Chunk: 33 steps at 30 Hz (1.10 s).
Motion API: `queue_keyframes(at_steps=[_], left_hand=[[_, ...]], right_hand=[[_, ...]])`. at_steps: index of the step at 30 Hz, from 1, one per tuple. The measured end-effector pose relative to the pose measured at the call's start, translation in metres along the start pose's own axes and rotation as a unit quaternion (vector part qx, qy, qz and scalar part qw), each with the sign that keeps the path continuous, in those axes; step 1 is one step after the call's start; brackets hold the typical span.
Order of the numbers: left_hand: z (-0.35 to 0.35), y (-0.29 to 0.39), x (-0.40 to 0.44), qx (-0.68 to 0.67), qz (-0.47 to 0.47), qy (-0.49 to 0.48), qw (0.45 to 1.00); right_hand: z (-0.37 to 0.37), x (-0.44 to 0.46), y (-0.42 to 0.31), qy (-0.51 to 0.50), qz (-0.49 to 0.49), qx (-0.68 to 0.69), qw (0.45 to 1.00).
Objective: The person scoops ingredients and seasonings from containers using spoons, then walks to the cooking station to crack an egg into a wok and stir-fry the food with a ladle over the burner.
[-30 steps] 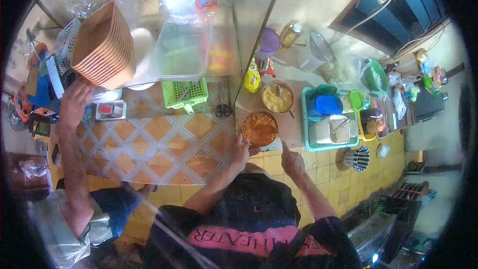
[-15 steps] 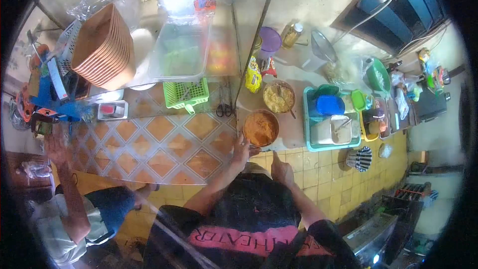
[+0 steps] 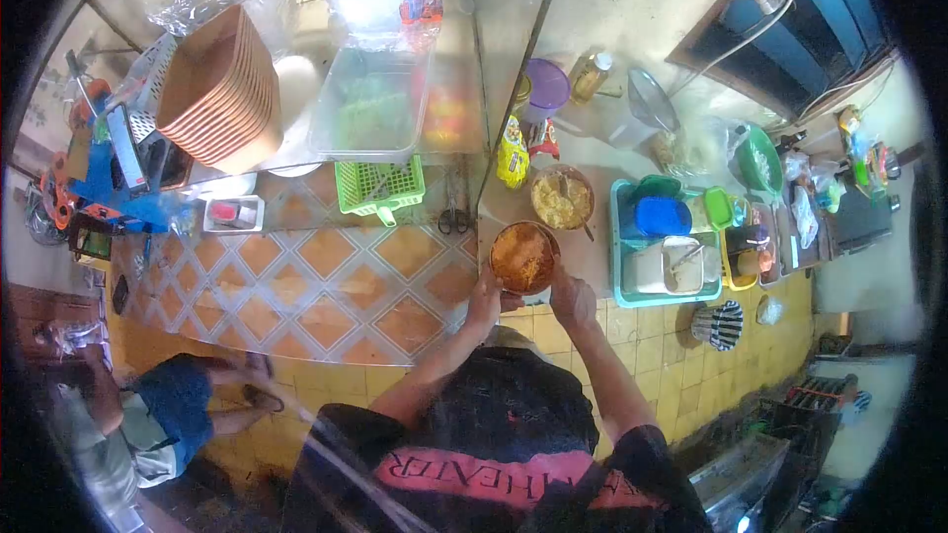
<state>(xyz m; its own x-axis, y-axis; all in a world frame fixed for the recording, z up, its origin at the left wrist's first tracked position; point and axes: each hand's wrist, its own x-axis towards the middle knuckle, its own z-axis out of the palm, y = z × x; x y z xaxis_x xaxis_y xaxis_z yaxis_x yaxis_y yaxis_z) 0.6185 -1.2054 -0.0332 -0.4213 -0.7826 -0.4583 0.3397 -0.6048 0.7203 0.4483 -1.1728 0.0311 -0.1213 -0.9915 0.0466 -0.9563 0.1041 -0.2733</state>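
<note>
A round bowl (image 3: 522, 257) of orange-brown crumbly food is at the counter's front edge, just in front of my body. My left hand (image 3: 484, 302) grips its lower left side, fingers partly under the rim. At the lower right side, my right hand (image 3: 573, 298) is closed against the rim; its fingertips are partly hidden by the bowl. Right behind stands a second bowl (image 3: 562, 199) with pale yellow food and a spoon in it. A yellow packet (image 3: 513, 154) and a smaller red packet (image 3: 543, 140) lie farther back.
To the right, a turquoise basin (image 3: 620, 286) holds several containers, with a green colander (image 3: 758, 160) beyond. On the left, a tiled table (image 3: 296, 301) carries a green basket (image 3: 380, 188), scissors (image 3: 453, 222) and stacked brown containers (image 3: 222, 89). Another person (image 3: 148, 424) is at the lower left.
My right hand has moved up from below the counter edge to the bowl's right side. The bowl has shifted slightly. The other person has moved back from the table, arm lowered.
</note>
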Motion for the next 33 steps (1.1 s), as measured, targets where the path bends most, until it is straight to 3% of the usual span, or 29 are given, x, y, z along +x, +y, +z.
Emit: queue_keyframes(at_steps=[3, 9, 12, 16, 19, 22, 24, 27, 33], left_hand=[[-0.003, -0.003, 0.002, -0.008, 0.033, -0.01, 0.999], [-0.004, -0.003, 0.002, -0.027, -0.006, -0.01, 1.0], [-0.01, -0.012, 0.012, -0.053, -0.049, -0.018, 0.997], [-0.006, -0.006, 0.01, -0.055, -0.014, -0.011, 0.998], [-0.014, -0.016, 0.014, -0.071, -0.018, -0.034, 0.997], [-0.018, -0.025, 0.017, -0.085, 0.013, -0.058, 0.995], [-0.021, -0.027, 0.021, -0.083, 0.036, -0.07, 0.993], [-0.021, -0.026, 0.02, -0.124, -0.027, -0.075, 0.989], [-0.005, -0.003, 0.003, -0.11, 0.035, -0.05, 0.992]], right_hand=[[-0.001, 0.01, 0.002, 0.002, -0.035, -0.025, 0.999], [-0.019, 0.028, 0.003, -0.075, -0.014, -0.089, 0.993], [-0.025, 0.034, -0.006, -0.091, -0.057, -0.135, 0.985], [-0.016, 0.031, 0.003, -0.049, -0.11, -0.094, 0.988], [-0.03, 0.026, -0.016, -0.092, -0.099, -0.09, 0.987], [-0.019, 0.008, -0.019, -0.101, -0.158, -0.115, 0.975], [-0.019, 0.012, -0.016, -0.094, -0.156, -0.1, 0.978], [-0.027, 0.02, -0.02, -0.082, -0.152, -0.078, 0.982], [-0.022, -0.004, -0.021, -0.118, -0.162, -0.086, 0.976]])
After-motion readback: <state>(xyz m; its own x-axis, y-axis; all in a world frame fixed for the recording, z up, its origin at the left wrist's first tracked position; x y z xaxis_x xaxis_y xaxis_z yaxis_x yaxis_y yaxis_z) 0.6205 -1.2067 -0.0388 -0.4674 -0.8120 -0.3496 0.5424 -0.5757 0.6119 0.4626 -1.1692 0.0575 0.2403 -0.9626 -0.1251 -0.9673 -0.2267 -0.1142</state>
